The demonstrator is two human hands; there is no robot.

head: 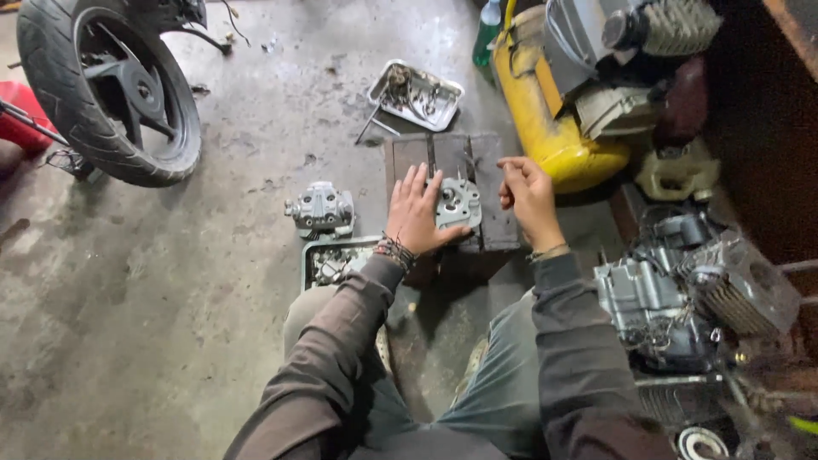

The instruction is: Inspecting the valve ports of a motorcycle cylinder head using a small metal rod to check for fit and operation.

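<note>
Right now I see the left hand (pixel 417 215) lying flat, fingers spread, on a grey metal engine part (pixel 458 203) that sits on a small dark wooden block (pixel 492 175) on the concrete floor (pixel 170 281). Its grip is released: the palm only presses the part down, pinning it rather than grasping it. The right hand (pixel 528 196) hovers just beside the part, over the block's right side, with fingers curled in; whether it pinches something small I cannot tell.

I judge this to be bench work on the part, with one hand steadying it while the other gets ready to work on it. The next move seems to call for steady downward pressure from the left palm so the part does not slide on the block, and a fine, well-aimed approach from the right.

Nearby lie a second engine part (pixel 321 209) to the left, a tray of small pieces (pixel 317 266) by the knee, and another tray (pixel 416 94) further off.
</note>
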